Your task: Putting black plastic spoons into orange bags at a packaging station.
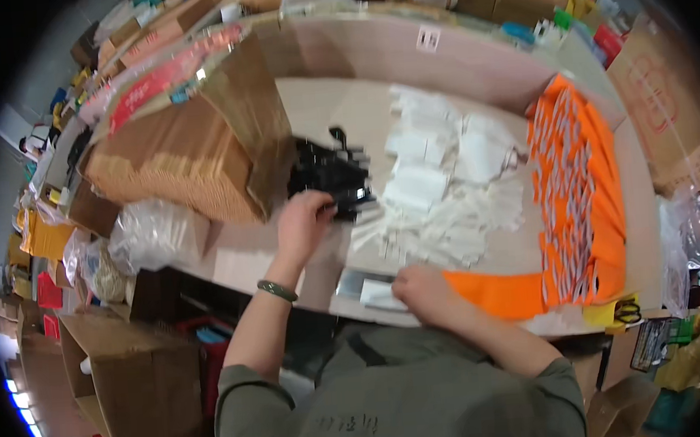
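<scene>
My left hand (305,221) is bent over the near edge of a pile of glossy black pieces (326,171), its fingers closed together. What they grip is smeared by motion. My right hand (427,293) is closed near the front edge of the table, at the end of an orange strip (497,291). A small flat white piece (380,294) sticks out from under its fingers to the left. The strip runs right to a tall folded stack of orange bands (577,198). Between the hands and the far board lie white packets (419,185) and loose white strips (456,231).
A cardboard box (182,141) packed with brown sheets stands left on the table, beside a clear plastic bag (156,232). A raised board (387,49) borders the far side. Black-handled scissors (628,310) lie at the right front corner. An open carton (145,371) stands lower left.
</scene>
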`<state>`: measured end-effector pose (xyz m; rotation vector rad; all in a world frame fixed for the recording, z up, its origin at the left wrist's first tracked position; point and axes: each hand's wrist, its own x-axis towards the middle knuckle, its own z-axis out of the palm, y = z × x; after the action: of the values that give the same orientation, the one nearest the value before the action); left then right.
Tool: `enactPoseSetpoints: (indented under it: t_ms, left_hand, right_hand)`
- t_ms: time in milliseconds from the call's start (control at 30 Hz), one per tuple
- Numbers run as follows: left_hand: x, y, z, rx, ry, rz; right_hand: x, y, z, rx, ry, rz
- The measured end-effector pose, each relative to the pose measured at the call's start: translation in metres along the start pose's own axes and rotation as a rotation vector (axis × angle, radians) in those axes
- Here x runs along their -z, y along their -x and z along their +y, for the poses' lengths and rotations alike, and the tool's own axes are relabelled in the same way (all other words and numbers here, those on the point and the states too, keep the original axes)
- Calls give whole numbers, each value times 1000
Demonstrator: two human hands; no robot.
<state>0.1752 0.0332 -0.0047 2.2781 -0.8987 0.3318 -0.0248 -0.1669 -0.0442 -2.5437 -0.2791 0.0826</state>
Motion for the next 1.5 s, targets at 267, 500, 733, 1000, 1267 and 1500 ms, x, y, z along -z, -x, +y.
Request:
enactPoseSetpoints:
  t_ms: [267, 500, 733, 1000, 1267, 1500]
  left_hand:
    - [-7, 59, 29, 74, 215, -112]
    - [-23, 113, 33, 218, 206, -281]
    - [-22, 108, 30, 345, 295, -418]
    - [-20, 77, 43, 272, 368, -206]
    - [-36, 62, 30, -347, 149, -417]
    - [33, 17, 36, -401, -157, -240]
  right_hand:
    - [3, 1, -18, -1, -67, 75]
    - [-10, 8, 5, -129, 46, 72]
    - [-4, 6, -3, -11, 133, 290]
    - [-1, -1, 0, 5, 106, 206]
    - [-12, 47, 17, 231, 189, 420]
    - [-37, 43, 31, 312, 292, 279]
